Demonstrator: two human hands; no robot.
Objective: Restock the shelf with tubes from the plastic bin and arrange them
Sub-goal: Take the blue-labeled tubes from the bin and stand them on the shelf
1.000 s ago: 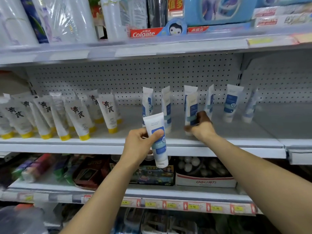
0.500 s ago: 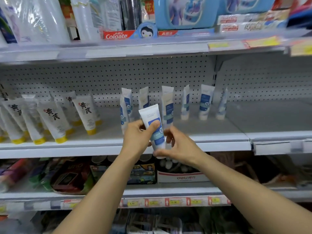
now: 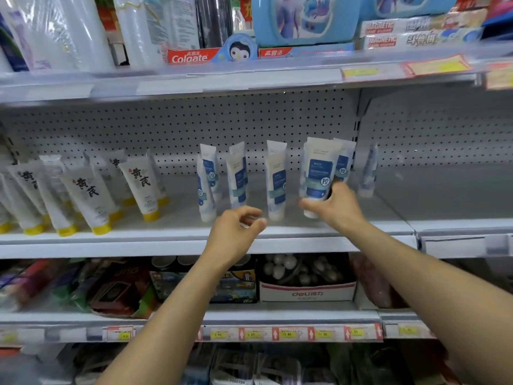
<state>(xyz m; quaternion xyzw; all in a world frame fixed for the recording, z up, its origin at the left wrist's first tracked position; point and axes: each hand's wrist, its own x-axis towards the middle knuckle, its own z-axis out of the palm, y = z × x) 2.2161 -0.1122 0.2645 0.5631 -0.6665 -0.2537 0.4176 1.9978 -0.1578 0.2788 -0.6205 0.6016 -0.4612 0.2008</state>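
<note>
My right hand [image 3: 334, 208] grips a white tube with a blue label [image 3: 319, 173] near its cap end, holding it upright over the middle shelf [image 3: 177, 241], in front of another blue-label tube. Several matching blue-label tubes [image 3: 276, 184] stand cap-down in a row along that shelf. My left hand [image 3: 236, 232] hovers at the shelf's front edge with fingers loosely curled, holding nothing. The plastic bin is not in view.
White tubes with yellow caps [image 3: 141, 187] lean in rows on the left of the same shelf. The shelf section to the right [image 3: 449, 195] holds nothing. A white box of round items [image 3: 306, 291] and packaged goods sit on the shelf below. Toothpaste boxes [image 3: 191, 55] line the top shelf.
The blue-label tube passed from my left hand to my right hand, which carried it up and right over the shelf. My left hand let go and now holds nothing.
</note>
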